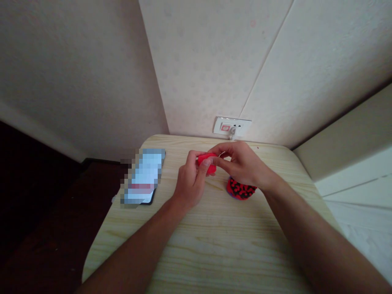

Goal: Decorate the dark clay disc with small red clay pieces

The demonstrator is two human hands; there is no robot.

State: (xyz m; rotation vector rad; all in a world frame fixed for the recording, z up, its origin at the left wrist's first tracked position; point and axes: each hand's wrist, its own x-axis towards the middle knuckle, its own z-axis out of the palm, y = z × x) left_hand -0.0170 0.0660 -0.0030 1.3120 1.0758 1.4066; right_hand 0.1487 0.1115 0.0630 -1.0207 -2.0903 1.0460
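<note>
A lump of red modelling clay (211,164) is held up over the middle of the table. My left hand (191,179) is closed round it, thumb lying across its front. From the other side my right hand (241,163) pinches the clay's upper right edge between thumb and fingertips. Beneath the right hand lies a round, flat disc (240,190) with short red squiggles over black and a bit of blue at its rim. The right hand partly covers the disc's far side.
A phone (143,175), its lit screen blurred out, lies at the left edge of the pale wooden table (208,249). Behind stands the wall, with a socket (232,127) holding a plug. A tiny dark red crumb sits near the back edge. Pale furniture (352,155) flanks the right side.
</note>
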